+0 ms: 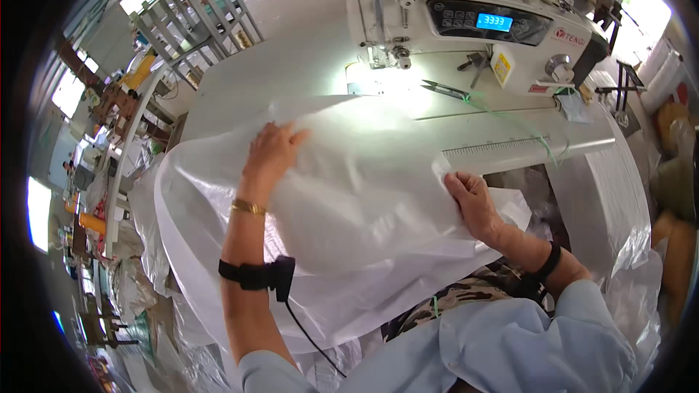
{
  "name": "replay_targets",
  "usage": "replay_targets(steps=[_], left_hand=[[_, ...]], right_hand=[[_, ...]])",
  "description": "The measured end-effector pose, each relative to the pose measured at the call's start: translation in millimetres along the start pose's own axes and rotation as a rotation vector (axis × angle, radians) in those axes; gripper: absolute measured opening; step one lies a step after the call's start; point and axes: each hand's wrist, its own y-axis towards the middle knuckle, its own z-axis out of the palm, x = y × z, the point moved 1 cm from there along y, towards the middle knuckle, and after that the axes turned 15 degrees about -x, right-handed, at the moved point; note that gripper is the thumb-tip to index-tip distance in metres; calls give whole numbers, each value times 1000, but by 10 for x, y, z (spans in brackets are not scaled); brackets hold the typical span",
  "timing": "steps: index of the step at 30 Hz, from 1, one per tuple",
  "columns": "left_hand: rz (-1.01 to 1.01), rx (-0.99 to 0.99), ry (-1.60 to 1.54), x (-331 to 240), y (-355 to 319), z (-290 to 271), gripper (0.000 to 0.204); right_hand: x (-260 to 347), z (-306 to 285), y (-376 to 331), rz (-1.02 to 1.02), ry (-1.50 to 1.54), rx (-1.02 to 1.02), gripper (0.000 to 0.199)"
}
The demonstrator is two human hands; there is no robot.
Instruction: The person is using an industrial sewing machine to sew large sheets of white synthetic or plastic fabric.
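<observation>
A large white plastic sheet [349, 204] drapes over the near side of the sewing table and down across my lap. My left hand [275, 151] lies on its upper left part, fingers stretched and apart, slightly blurred. At the sheet's right edge my right hand [473, 202] is closed, thumb and fingers pinching a folded corner. Beyond the sheet's far edge stands a white sewing machine [444, 33]; its lamp lights the needle area. The needle tip is lost in glare.
Thread snips [445, 91] lie on the table [240, 87] right of the needle area, with loose green thread [520, 118] trailing from them. A printed ruler scale [502, 146] runs along the near right edge. More white sheeting [608, 196] hangs at right. A metal rack [196, 14] stands far left.
</observation>
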Motion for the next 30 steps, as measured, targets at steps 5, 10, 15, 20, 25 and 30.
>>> replay_targets(steps=[5, 10, 15, 20, 25, 30], left_hand=[[232, -36, 26, 0, 306, 133, 47], [433, -81, 178, -241, 426, 36, 39], [317, 133, -91, -569, 349, 375, 45], [216, 27, -154, -415, 439, 572, 50], [286, -36, -118, -269, 489, 496, 47], [-36, 26, -265, -565, 291, 26, 42]], right_hand=[[-188, -28, -40, 92, 155, 27, 27], [-302, -134, -90, 73, 240, 55, 24], [-381, -389, -198, -171, 92, 138, 34], [-1183, -1707, -208, -34, 126, -82, 33], [-2678, -3510, -529, 266, -395, -446, 30], [-3947, -4599, -1281, 353, -1190, -209, 29]])
